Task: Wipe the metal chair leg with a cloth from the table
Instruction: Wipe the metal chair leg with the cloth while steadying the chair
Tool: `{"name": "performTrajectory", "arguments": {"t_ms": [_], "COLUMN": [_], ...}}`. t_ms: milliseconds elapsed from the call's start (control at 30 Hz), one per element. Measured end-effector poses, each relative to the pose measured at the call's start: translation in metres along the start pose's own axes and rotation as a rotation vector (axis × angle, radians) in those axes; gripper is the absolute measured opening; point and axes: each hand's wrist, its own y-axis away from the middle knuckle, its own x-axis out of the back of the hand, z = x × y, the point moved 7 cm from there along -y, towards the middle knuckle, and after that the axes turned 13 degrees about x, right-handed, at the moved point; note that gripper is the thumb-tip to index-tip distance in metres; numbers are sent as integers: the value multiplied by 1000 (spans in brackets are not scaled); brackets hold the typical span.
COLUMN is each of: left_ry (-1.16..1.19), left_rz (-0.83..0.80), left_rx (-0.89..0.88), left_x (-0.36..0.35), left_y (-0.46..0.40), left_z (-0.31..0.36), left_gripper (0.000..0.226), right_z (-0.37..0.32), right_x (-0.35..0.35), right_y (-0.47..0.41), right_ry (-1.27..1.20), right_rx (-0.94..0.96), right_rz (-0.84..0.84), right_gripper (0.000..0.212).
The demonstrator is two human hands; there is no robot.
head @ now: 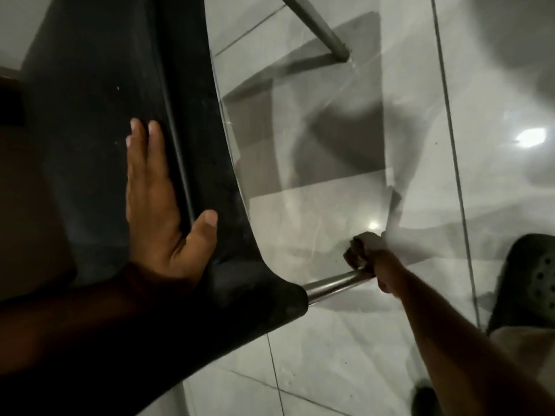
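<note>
Metal chair legs I count two, and on the near one (333, 284) my right hand (365, 253) is clenched around one cloth (371, 240), while my left hand (159, 205) lies flat and released on the black chair (90, 100).

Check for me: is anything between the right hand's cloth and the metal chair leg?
Nothing visible. The right hand already presses the cloth on the chair leg. The left hand rests flat on the black seat, clear of it.
</note>
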Motion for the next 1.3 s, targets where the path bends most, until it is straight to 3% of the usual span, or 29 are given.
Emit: {"name": "performTrajectory", "arguments": {"t_ms": [133,333,433,567,667,800,933,1100,1233,1300], "left_ry": [-3,13,4,11,11,-1,5,4,-2,-10], "left_rz": [6,-6,-5,6,7,9,4,11,11,12], "left_rx": [-11,15,4,0,-9,-49,-41,-35,-27,-25], "left_x": [0,-1,0,0,0,-1,-1,0,0,0], "left_y": [0,1,-1,0,0,0,-1,0,0,0], "left_z": [-4,-6,-4,-3,-4,-3,-4,-3,-3,-3], "left_gripper": [89,90,91,90,89,87,88,88,88,89], "right_z": [35,60,78,82,56,47,45,67,80,75], "right_x": [36,52,71,79,60,37,41,46,53,48], "right_y": [8,4,9,12,12,-3,-3,-4,1,0], "right_ry": [180,12,-47,-24,0,137,202,-170,-225,-175], "right_rx": [-25,-50,-123,-132,33,58,57,-124,-153,-61], "right_rz": [254,402,467,431,372,240,293,458,524,475], "right_gripper": [43,15,23,68,38,46,50,49,22,41]}}
